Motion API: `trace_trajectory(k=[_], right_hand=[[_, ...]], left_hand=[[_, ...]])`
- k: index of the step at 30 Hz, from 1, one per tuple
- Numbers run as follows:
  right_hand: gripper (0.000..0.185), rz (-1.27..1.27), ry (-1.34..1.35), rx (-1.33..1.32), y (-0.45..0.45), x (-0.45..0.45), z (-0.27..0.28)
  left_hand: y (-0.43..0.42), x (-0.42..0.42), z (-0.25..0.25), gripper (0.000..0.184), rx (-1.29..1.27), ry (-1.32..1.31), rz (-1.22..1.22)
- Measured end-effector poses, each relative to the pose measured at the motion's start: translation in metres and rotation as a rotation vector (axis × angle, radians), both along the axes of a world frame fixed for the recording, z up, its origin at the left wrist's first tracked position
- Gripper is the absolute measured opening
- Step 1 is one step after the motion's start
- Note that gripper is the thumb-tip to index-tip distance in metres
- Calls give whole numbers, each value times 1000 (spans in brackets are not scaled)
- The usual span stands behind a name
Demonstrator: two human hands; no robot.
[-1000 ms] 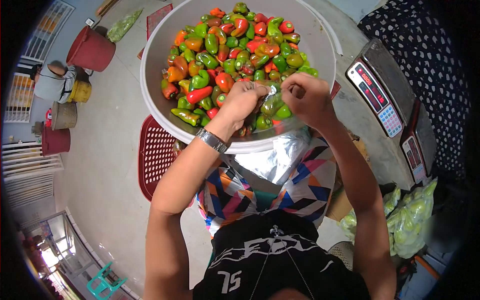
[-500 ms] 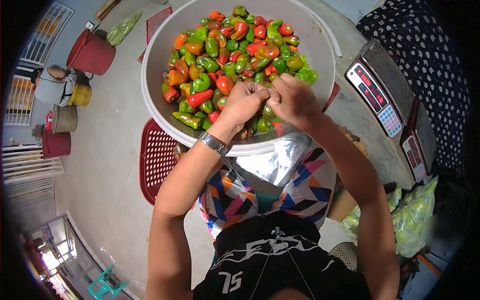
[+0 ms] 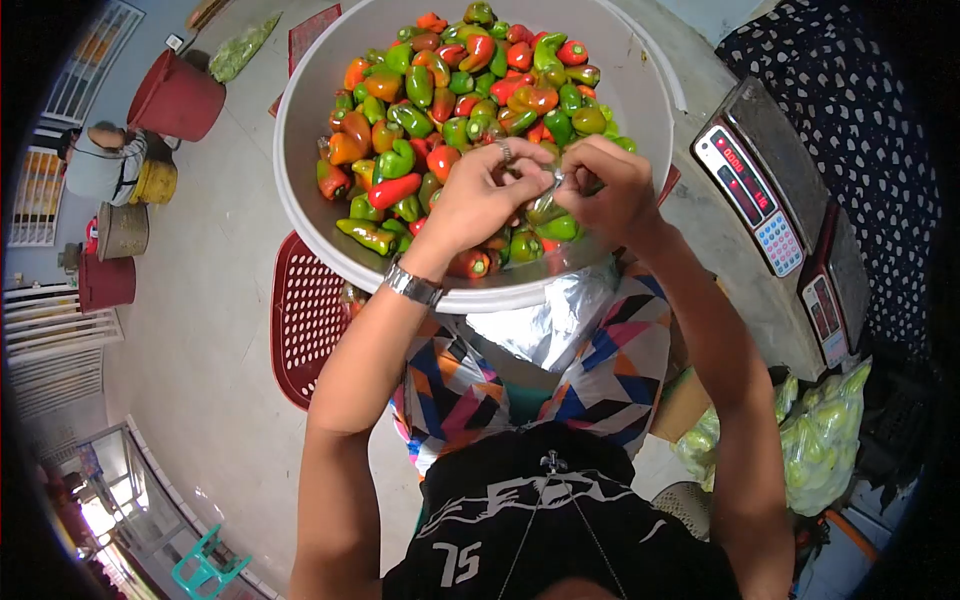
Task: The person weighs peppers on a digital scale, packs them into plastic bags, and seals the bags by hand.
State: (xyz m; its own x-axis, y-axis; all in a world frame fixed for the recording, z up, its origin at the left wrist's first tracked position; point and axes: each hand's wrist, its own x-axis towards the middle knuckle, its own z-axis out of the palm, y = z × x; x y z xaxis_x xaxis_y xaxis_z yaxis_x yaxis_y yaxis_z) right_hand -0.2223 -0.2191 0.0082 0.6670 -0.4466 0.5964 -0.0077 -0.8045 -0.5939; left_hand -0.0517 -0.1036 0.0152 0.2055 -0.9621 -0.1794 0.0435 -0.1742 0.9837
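Observation:
A wide pale basin (image 3: 650,85) holds a heap of red, green and orange peppers (image 3: 408,120). Over its near side my left hand (image 3: 490,195) and my right hand (image 3: 610,185) are close together, fingers pinched on the gathered top of a clear plastic bag (image 3: 545,207) with green peppers inside. The left hand has a ring and a metal watch on its wrist. Silvery plastic (image 3: 545,325) lies over my lap just below the basin's rim.
A red perforated basket (image 3: 305,325) is left of my knees. Two digital scales (image 3: 748,198) (image 3: 825,320) stand at the right, above bagged green produce (image 3: 822,440). Tubs (image 3: 178,97) and a crouching person (image 3: 103,165) are at the far left, a green stool (image 3: 208,563) at the lower left.
My hands came together, then drew slightly apart at the bag's top. The left hand's fingers have spread a little more. The basin shifts slightly left in view.

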Motion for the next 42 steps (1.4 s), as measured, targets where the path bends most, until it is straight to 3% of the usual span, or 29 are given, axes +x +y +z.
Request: trace_trajectory(k=[6, 9, 12, 16, 21, 25, 31, 37, 40, 42], right_hand=[[18, 98, -71, -39, -4, 4, 2], [17, 56, -60, 33, -2, 3, 11], [16, 52, -56, 175, -3, 2, 14], [16, 31, -10, 186, 0, -1, 21], [11, 31, -47, 521, 5, 1, 7], [4, 107, -70, 907, 6, -1, 7], [6, 197, 212, 853, -7, -10, 21], [8, 236, 431, 337, -20, -9, 49], [5, 265, 425, 344, -25, -7, 46], [4, 259, 422, 524, -26, -8, 33]], left_hand=[[-10, 11, -15, 16, 32, 76, -133], [-9, 6, -14, 16, -20, -65, -140], [-3, -6, -5, 13, -248, -25, 26], [-4, -1, -5, 13, -368, -334, 17], [0, -6, 0, 12, -665, -615, 64], [2, -5, 2, 10, -648, -610, 33], [3, -5, -6, 9, -621, -639, 42], [2, -4, -10, 6, -505, -633, 38], [1, -4, -11, 6, -480, -634, 50], [-2, -4, -13, 8, -515, -639, 46]])
